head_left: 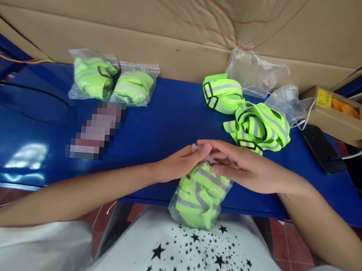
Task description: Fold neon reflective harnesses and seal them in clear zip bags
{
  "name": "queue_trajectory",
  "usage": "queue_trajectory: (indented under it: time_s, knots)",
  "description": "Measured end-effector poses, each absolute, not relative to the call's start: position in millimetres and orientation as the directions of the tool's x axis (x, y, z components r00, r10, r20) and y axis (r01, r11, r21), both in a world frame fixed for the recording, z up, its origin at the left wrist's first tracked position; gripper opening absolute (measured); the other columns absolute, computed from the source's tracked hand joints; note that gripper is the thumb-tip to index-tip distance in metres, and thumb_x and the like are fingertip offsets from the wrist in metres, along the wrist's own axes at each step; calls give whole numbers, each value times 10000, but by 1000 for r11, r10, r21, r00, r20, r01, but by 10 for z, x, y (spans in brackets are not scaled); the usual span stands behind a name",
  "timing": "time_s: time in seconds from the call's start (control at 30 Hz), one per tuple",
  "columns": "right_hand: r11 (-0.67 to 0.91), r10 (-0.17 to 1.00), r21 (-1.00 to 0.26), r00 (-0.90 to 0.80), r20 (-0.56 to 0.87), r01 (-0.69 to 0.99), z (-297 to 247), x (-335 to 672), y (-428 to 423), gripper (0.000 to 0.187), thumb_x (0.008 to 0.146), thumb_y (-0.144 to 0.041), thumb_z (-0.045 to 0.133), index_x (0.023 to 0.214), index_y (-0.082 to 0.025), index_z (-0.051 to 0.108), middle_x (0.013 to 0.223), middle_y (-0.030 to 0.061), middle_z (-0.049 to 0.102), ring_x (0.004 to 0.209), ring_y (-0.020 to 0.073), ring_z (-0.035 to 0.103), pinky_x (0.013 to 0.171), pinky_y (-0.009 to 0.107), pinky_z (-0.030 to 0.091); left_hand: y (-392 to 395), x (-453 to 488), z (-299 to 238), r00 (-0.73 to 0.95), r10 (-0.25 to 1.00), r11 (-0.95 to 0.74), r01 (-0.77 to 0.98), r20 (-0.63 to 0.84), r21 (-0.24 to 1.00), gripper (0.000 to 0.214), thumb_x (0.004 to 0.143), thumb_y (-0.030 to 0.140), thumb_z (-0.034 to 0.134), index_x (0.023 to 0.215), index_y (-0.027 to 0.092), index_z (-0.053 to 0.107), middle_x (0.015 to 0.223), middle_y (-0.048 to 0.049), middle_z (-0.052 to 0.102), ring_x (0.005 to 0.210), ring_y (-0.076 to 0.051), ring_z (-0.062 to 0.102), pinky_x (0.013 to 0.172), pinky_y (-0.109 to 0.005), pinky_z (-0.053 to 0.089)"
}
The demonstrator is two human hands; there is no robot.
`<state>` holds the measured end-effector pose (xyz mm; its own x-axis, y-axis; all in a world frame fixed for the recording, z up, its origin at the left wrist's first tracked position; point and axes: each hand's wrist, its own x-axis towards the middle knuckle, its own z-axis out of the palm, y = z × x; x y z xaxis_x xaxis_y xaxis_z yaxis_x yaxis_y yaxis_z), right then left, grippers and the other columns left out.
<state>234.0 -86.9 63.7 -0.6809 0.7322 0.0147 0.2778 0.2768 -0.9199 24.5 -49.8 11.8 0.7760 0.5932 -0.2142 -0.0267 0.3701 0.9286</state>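
Note:
A clear plastic bag [202,200] with a neon-yellow and grey reflective strap inside hangs at the table's front edge, close to my shirt. My left hand [181,162] pinches the top of this bag, thumb on the near side. From the other side my right hand [244,163] closes on the bag's upper edge, its fingertips meeting the left hand's. Just beyond the right hand lies a loose reflective strap [260,125] with a black buckle. A second, rolled strap [223,93] rests behind it.
Two filled bags, one [93,76] beside another [134,86], lie at the back left. Empty clear bags [255,72] are at the back right, near a cardboard box [339,114] and a black phone [322,148] with white cables. A pixelated area [96,131] covers something on the blue table [156,129].

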Motion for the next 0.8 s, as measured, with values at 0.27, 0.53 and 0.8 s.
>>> queue_trajectory:
  time_s: [0.27,0.53,0.8]
  knots:
    - [604,794,-646,-417,442,467,481,2423,-757,318,1002,-302,627,1299,-188,636,1281,128,689,1233,235,648,1055,433,540,-383,238,116,719,662,448,-152,-213,881,524,749,548,877,1122,198,763,1024,-72,774,912,-196,721,820,-281,563]
    - [719,695,-552,-418,585,422,95,2516,-925,212,954,-190,644,1165,-173,653,1070,114,685,1004,202,689,847,350,604,-331,230,104,734,624,535,-148,-270,832,365,765,310,859,1097,182,779,988,-65,779,860,-183,711,788,-266,540]
    - [688,725,-568,-451,520,451,91,2513,-885,153,999,-230,585,1128,-171,643,980,88,683,870,175,684,737,298,580,-353,202,82,725,639,510,-148,-258,847,424,772,334,864,1159,199,752,1019,-56,776,882,-170,707,799,-247,535]
